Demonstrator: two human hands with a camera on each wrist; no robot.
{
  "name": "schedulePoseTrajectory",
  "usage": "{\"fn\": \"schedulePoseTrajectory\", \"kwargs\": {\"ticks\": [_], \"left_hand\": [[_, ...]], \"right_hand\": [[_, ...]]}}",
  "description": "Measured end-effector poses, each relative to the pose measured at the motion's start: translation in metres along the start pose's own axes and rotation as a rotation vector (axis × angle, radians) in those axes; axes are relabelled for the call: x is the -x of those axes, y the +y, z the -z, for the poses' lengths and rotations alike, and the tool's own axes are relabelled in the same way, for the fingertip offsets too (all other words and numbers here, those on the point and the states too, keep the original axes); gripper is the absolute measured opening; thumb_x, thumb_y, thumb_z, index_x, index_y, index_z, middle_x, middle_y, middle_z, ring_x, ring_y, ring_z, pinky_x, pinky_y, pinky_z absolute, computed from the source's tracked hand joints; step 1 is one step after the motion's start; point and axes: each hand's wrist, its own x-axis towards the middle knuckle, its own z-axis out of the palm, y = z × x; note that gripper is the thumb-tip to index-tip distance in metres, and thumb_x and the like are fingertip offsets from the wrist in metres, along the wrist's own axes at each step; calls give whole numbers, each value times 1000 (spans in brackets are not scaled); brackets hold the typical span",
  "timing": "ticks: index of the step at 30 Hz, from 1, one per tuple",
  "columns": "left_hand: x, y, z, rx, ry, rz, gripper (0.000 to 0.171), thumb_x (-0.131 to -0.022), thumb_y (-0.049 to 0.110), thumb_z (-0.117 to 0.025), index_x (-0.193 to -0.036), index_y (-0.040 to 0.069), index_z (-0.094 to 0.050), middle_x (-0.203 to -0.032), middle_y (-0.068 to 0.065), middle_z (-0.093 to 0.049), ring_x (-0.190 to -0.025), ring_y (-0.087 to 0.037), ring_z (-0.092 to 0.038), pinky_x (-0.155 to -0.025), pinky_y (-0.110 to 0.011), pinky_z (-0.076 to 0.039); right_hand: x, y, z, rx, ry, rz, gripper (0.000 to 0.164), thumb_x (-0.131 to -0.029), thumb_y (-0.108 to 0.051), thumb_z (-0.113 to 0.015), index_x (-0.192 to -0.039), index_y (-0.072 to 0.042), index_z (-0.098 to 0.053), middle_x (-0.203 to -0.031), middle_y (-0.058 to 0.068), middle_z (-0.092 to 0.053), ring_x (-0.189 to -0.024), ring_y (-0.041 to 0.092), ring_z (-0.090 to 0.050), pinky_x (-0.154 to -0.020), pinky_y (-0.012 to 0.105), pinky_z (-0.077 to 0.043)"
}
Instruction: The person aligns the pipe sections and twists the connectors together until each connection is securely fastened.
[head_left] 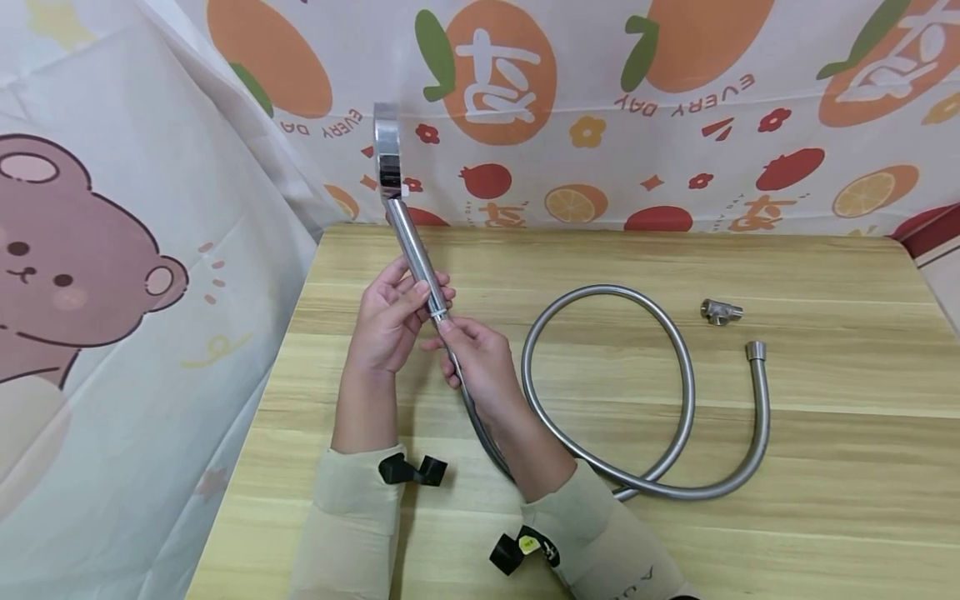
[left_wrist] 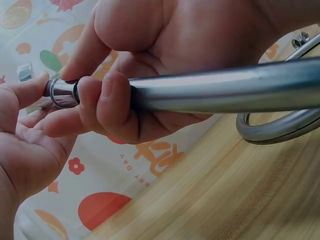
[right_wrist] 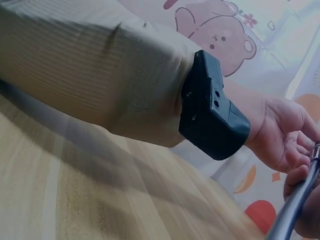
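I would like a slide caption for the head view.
Left grip on the handle of a shower head, right grip on the hose just below, over a wood-grain table.

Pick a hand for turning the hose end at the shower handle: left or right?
Right, probably: the right hand pinches the hose just below the shower handle, while the left hand grips that handle and could steady it.

1. The left hand (head_left: pixel 386 325) turns its palm inward, thumb laid across, fingers curled in a grip.
2. The right hand (head_left: pixel 480 362) works just beside it, nearer the body — thumb and fingers pinching.
3. The left forearm (head_left: pixel 365 417) points nearly straight ahead; the right forearm (head_left: pixel 536 454) slants forward and leftward.
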Motion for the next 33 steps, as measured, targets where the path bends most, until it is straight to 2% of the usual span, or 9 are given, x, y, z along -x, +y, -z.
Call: {"fn": "schedulePoseTrajectory", "kwargs": {"ticks": [3, 5, 10, 13, 17, 19, 23, 26, 33], "left_hand": [[0, 0, -2, -10, 16, 1, 46, -95, -3, -58, -140, 1, -46, -98, -8, -73, -88, -18, -73, -81, -29, -60], [0, 0, -3, -22, 26, 1, 46, -95, -3, -58, -140, 1, -47, -98, -8, -73, -88, -18, -73, -82, -30, -60], [-1, -1, -4, -45, 17, 10, 45, -95, -3, -59, -138, 2, -48, -97, -7, -73, -89, -18, -73, -82, -29, -60], [-1, -2, -2, -22, -4, 11, 44, -96, -2, -58, -138, 2, -47, -97, -7, -73, -88, -18, -73, -81, -28, -60], [-1, -2, 3, 26, -39, 2, 46, -96, -4, -56, -140, 1, -45, -97, -9, -73, -88, -19, -73, -80, -28, -60], [0, -2, 4, 36, -52, -3, 47, -96, -4, -57, -141, 0, -45, -98, -9, -73, -87, -19, -73, -79, -28, -60], [0, -1, 3, 25, -64, -5, 48, -96, -4, -56, -142, 0, -44, -97, -9, -73, -87, -19, -74, -78, -29, -60], [0, -1, 3, -1, -61, -2, 45, -96, -4, -55, -141, 1, -45, -97, -8, -73, -86, -18, -73, -77, -28, -60], [1, 1, 5, 9, -72, -6, 43, -97, -5, -53, -140, -1, -46, -96, -9, -72, -84, -19, -73, -76, -28, -60]], "right_hand": [[-1, 1, -1, -42, 58, 24, 22, -93, -20, -69, -109, -6, -64, -89, 11, -72, -53, 7, -49, -45, 17, -40], [-2, 2, -2, -70, 81, 27, 22, -90, -15, -72, -107, -6, -62, -84, 4, -71, -52, 7, -49, -44, 17, -40], [-3, 1, -1, -96, 85, -5, 24, -88, -14, -74, -106, -8, -60, -81, 1, -70, -50, 7, -49, -42, 17, -40], [-3, 2, 0, -108, 44, -30, 24, -92, -23, -70, -108, -7, -61, -86, 5, -72, -50, 7, -49, -42, 17, -40], [-3, 3, 1, -139, -46, -51, 39, -99, -36, -59, -120, -3, -60, -90, 8, -73, -50, 6, -49, -41, 16, -39], [-3, 3, 1, -160, -72, -48, 40, -99, -35, -58, -124, -4, -56, -91, 10, -72, -48, 6, -48, -40, 16, -38], [-3, 4, 1, -150, -60, -34, 33, -93, -22, -68, -116, -8, -49, -89, 9, -73, -48, 7, -46, -39, 16, -36], [-3, 5, 0, -113, -31, -27, 30, -90, -17, -72, -110, -8, -51, -85, 5, -73, -49, 7, -46, -39, 17, -36], [-1, 5, -2, -56, -75, -26, 26, -97, -28, -64, -109, -5, -63, -83, 2, -73, -49, 7, -46, -40, 17, -36]]}}
